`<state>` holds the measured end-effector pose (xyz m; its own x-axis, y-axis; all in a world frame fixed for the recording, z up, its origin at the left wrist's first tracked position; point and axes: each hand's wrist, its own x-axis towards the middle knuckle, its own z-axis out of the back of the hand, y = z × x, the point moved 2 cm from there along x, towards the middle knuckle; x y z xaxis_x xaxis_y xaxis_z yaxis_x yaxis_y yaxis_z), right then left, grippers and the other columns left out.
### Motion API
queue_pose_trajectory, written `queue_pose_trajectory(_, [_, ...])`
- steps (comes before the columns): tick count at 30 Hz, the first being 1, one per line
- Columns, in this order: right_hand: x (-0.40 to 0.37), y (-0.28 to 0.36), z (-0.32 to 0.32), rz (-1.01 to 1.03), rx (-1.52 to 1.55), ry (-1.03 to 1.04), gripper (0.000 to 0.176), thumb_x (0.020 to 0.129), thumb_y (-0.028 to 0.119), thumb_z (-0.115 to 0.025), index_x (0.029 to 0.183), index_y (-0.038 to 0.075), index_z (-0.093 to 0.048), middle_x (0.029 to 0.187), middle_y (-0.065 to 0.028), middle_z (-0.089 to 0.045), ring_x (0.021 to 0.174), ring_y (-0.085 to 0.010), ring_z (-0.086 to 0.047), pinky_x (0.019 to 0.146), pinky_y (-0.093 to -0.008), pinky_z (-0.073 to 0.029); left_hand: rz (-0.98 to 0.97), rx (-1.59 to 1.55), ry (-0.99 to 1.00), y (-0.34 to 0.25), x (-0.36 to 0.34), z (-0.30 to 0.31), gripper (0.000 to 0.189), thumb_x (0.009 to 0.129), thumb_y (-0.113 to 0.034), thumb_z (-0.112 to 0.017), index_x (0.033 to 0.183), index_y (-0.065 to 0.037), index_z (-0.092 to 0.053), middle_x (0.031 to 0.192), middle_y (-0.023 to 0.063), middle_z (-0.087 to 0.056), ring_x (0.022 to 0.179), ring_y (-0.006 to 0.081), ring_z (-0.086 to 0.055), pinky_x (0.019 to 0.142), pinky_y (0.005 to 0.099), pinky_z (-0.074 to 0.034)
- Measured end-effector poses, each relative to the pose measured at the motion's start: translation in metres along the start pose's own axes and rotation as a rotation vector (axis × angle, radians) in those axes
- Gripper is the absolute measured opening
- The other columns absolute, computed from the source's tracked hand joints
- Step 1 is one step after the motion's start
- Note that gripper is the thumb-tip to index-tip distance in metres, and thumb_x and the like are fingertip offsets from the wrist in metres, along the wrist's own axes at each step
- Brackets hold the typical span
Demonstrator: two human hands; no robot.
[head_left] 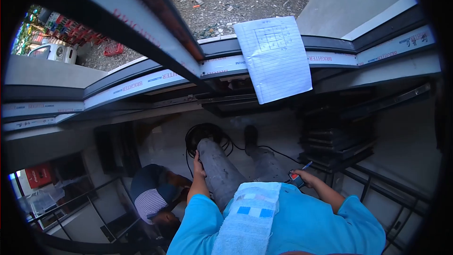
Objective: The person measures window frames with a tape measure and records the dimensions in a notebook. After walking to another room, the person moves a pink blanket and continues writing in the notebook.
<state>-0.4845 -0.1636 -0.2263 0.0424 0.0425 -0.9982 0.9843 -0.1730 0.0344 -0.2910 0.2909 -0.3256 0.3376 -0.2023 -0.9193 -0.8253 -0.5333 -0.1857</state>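
My right hand point(307, 178) is closed around a small dark tape measure point(296, 179) with red and blue on its face, beside my right hip. A slim white and blue pen point(307, 165) sticks out from the same hand. Along the side of my grey trouser leg point(218, 163) lies my left hand point(199, 166), fingers stretched out and nothing visible in them. Ahead of me, a lined paper sheet point(278, 73) with a hand-drawn grid hangs over the window frame point(219, 65).
A co-worker point(153, 198) crouches low on my left. Black cable point(188, 137) coils around my foot. Dark frame pieces point(337, 141) are stacked at right, near a black metal railing point(396, 200). A slanting frame bar point(127, 21) crosses the upper left. Rubble ground point(236, 0) lies outside.
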Motion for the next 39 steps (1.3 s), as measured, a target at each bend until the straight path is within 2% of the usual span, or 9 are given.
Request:
queue_pose_trajectory(6, [-0.051,0.057,-0.018,0.23,-0.43,0.059,0.034,0.08,0.034,-0.061,0.101,0.007,-0.062,0.091,-0.0062,-0.061,0.08,-0.0175,-0.059,0.072,-0.0313,-0.048,-0.042,-0.003,-0.176,-0.005,-0.006,0.019,0.081,0.082,-0.062,-0.059,0.135,-0.004,-0.046,0.127,0.0189,-0.056,0.115,0.0368,-0.054,0.101,0.0471,-0.041])
queue_pose_trajectory(9, [-0.109,0.107,-0.05,0.249,-0.18,0.215,0.036,0.08,0.032,-0.062,0.104,0.007,-0.058,0.094,-0.008,-0.06,0.083,-0.016,-0.059,0.069,-0.0302,-0.049,-0.219,0.802,-0.709,-0.028,0.044,0.091,0.076,0.079,-0.058,-0.066,0.128,-0.002,-0.052,0.121,0.0207,-0.06,0.111,0.0357,-0.058,0.096,0.0441,-0.045])
queue_pose_trajectory(12, [-0.123,0.158,-0.102,0.565,-0.341,0.191,0.04,0.078,0.031,-0.065,0.107,0.006,-0.052,0.092,-0.0104,-0.059,0.083,-0.0169,-0.059,0.072,-0.0289,-0.047,-0.648,1.345,-0.368,-0.078,-0.037,0.006,0.065,0.078,-0.05,-0.071,0.117,-0.001,-0.057,0.11,0.0201,-0.063,0.099,0.0296,-0.063,0.084,0.038,-0.05])
queue_pose_trajectory(14, [-0.123,0.191,-0.161,0.757,-0.576,0.174,0.045,0.076,0.035,-0.069,0.104,0.004,-0.051,0.092,-0.0108,-0.058,0.084,-0.0182,-0.057,0.077,-0.0297,-0.045,-0.441,0.937,0.333,-0.09,-0.078,-0.06,0.041,0.088,-0.035,-0.066,0.113,-0.003,-0.057,0.095,0.009,-0.064,0.077,0.0117,-0.059,0.067,0.0268,-0.049])
queue_pose_trajectory(16, [-0.138,0.22,-0.237,0.738,-0.766,0.213,0.05,0.073,0.037,-0.072,0.102,0.003,-0.051,0.094,-0.0102,-0.057,0.092,-0.0176,-0.056,0.081,-0.0312,-0.044,-0.378,0.925,0.697,-0.109,-0.15,-0.12,0.042,0.096,-0.03,-0.056,0.129,-0.005,-0.05,0.104,0.0061,-0.061,0.091,0.012,-0.057,0.079,0.0254,-0.048])
queue_pose_trajectory(24, [-0.172,0.247,-0.395,1.034,-0.871,0.21,0.046,0.071,0.032,-0.073,0.099,0.004,-0.051,0.091,-0.0063,-0.054,0.089,-0.0162,-0.054,0.078,-0.0303,-0.044,-0.395,1.163,0.922,-0.23,-0.234,-0.108,0.026,0.082,-0.016,-0.074,0.082,-0.006,-0.049,0.09,0.0031,-0.06,0.077,0.007,-0.054,0.066,0.0241,-0.046])
queue_pose_trajectory(30, [-0.23,0.237,-0.354,1.262,-0.523,-0.066,0.041,0.065,0.021,-0.069,0.096,0.005,-0.048,0.078,-0.0045,-0.05,0.074,-0.0131,-0.048,0.067,-0.0301,-0.044,-1.211,1.493,0.768,-0.406,-0.484,-0.128,0.022,0.073,0.002,-0.065,0.088,-0.004,-0.051,0.082,0.0024,-0.048,0.075,0.0115,-0.049,0.067,0.0278,-0.043])
queue_pose_trajectory(34, [-0.274,0.236,-0.294,1.672,-0.31,-0.445,0.039,0.063,0.03,-0.062,0.088,0.005,-0.046,0.07,-0.0032,-0.046,0.064,-0.0112,-0.044,0.057,-0.0291,-0.038,-2.035,0.918,0.71,-0.53,-0.661,-0.119,0.018,0.077,0.001,-0.058,0.095,-0.002,-0.056,0.094,0.0065,-0.054,0.089,0.0084,-0.055,0.077,0.0229,-0.047])
queue_pose_trajectory(39, [-0.254,0.237,-0.288,1.743,-0.248,-0.529,0.03,0.076,0.033,-0.062,0.081,0.005,-0.05,0.064,-0.0001,-0.046,0.058,-0.0075,-0.045,0.052,-0.0263,-0.035,-2.183,0.117,0.994,-0.649,-0.843,-0.141,0.017,0.087,-0.001,-0.06,0.103,0.006,-0.057,0.104,0.0167,-0.065,0.103,0.0226,-0.062,0.092,0.0303,-0.049])
